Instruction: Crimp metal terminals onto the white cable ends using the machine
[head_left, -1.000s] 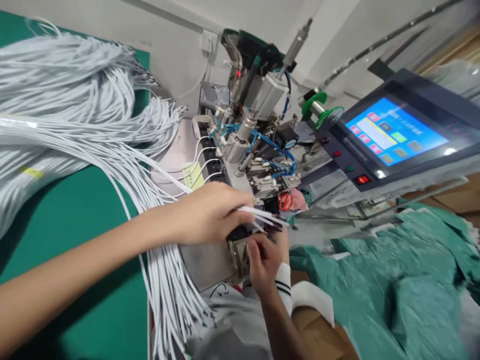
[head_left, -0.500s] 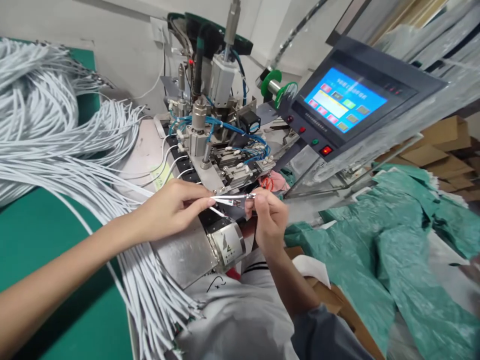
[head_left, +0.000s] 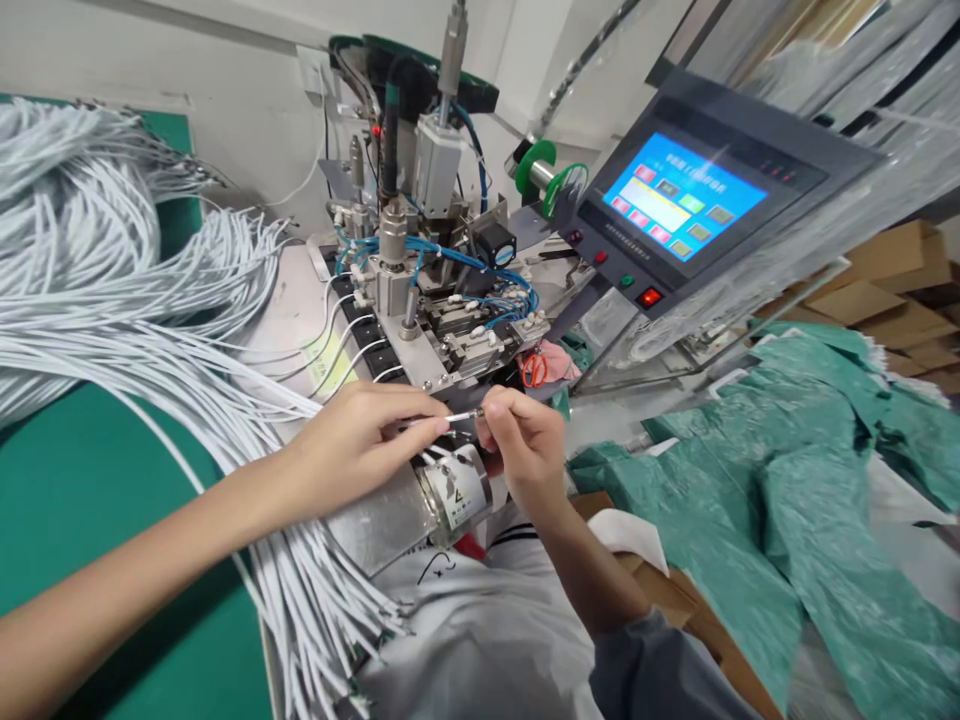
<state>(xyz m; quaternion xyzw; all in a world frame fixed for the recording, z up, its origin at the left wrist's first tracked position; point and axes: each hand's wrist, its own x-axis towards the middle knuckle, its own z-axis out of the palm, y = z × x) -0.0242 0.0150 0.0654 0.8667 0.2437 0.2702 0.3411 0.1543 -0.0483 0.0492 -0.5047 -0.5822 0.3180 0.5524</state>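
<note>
Between thumb and fingers, my left hand pinches white cables near their stripped ends. My right hand is closed on the tip of one of these cables, its thumb and forefinger covering the very end. Just beyond both hands stands a bench machine with metal cylinders and blue air tubes. Several white cables run into a row of black holders along its left side. Below my hands is a round metal drum with a white label.
A large bundle of white cables lies over the green mat at left. A lit control panel and a solder-like wire spool stand behind. Green plastic sheeting and cardboard boxes are at right. Orange-handled scissors lie near the machine.
Both hands have drawn closer together, the left shifting right and slightly down. Less of the cable ends shows between them. The view has moved slightly.
</note>
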